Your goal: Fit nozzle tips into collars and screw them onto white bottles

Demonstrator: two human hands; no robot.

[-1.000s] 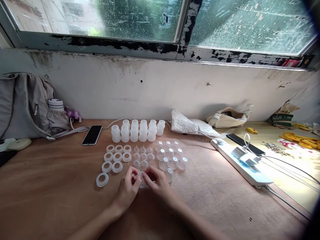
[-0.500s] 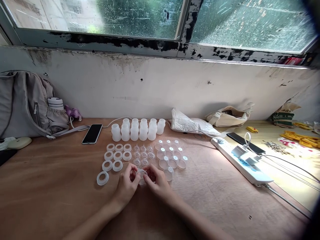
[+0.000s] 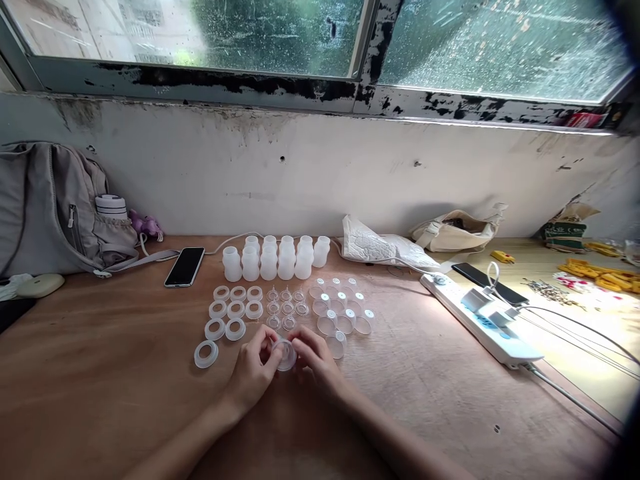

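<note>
Our fingers hide part of the rim of the round, clear plastic piece (image 3: 287,357), so we cannot make out its full shape or whether it is made of more than one part. Our forearms run off the bottom of the view, and the grey fabric backpack (image 3: 33,207), well left of the standing frosted-white plastic bottles (image 3: 269,262), is cut off at the side. The bottles in front partly cover those behind.

The clear piece is in front of the bottles, between our hands. Our left hand (image 3: 251,375) has thumb and fingers clamped on its left edge; our right hand (image 3: 319,361) has its fingertips at the right edge, but we cannot tell whether they pinch it or only touch it.

Between the bottles and our hands, on the brown wooden counter (image 3: 125,373), lie frosted plastic rings (image 3: 217,309), small clear plastic pieces (image 3: 287,309) and, toward the right, clear round plastic covers (image 3: 345,325). Left of the bottles lies a black-screened phone (image 3: 185,267); well to their right is a white power strip (image 3: 460,315).
</note>
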